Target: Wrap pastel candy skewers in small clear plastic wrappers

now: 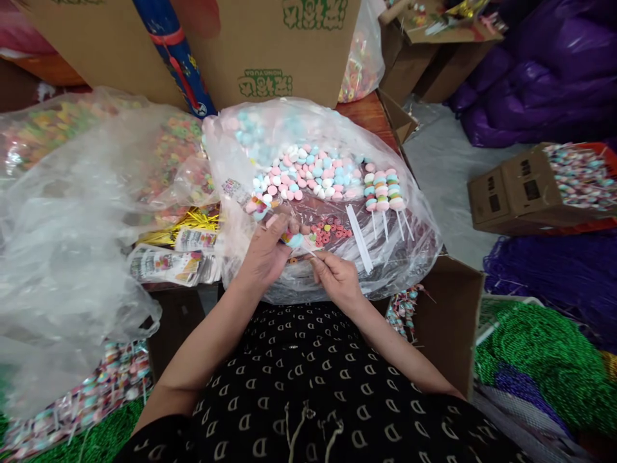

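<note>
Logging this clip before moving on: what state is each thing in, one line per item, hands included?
left hand: closed on candy pieces
right hand: pinching a white stick
clear bag: open, spread flat under loose candies
finished skewers: three, lying side by side
spare sticks: bundled, lying flat
cardboard box: tipped sideways, full

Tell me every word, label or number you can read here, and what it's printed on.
"HONGYUDA", printed upside down in green on the cardboard box behind the candy bag.
Green characters beside it: too blurred to read.
Dark labels on the small carton: unreadable.
Print on the wrapper stack: too small to read.
</note>
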Motion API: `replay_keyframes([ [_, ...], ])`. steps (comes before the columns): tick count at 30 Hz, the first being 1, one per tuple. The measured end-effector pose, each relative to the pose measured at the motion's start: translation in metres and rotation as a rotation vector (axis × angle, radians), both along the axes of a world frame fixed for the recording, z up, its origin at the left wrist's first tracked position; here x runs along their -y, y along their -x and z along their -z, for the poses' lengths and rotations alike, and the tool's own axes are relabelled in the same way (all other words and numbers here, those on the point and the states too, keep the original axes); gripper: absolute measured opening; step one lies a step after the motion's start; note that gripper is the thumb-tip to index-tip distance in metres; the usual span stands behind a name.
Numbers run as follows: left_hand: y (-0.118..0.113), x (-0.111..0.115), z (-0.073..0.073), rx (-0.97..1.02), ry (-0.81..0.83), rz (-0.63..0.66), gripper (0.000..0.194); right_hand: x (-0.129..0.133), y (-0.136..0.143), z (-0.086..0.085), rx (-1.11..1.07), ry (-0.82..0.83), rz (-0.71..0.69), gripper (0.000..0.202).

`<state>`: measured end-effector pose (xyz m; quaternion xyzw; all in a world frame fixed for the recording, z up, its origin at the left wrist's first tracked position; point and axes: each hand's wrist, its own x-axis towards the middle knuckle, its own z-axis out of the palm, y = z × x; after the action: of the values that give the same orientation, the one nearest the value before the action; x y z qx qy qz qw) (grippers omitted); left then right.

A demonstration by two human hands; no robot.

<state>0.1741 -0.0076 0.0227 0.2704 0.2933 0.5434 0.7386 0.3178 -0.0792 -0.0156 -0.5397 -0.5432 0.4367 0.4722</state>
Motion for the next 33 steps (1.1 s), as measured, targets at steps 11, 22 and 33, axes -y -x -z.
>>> replay_keyframes([
  [11,0.013,-0.002,-0.005,-0.015,-0.016,0.034,0.055,-0.001,-0.003,0.008,-0.235,0.216,-0.161,0.049],
  [22,0.007,-0.012,0.003,0.021,0.099,-0.098,0.019,-0.001,0.0,0.01,0.242,-0.166,0.091,0.025],
  [33,-0.004,0.011,0.008,-0.069,0.062,0.131,0.037,-0.004,0.018,0.002,-0.343,0.248,-0.051,0.046],
])
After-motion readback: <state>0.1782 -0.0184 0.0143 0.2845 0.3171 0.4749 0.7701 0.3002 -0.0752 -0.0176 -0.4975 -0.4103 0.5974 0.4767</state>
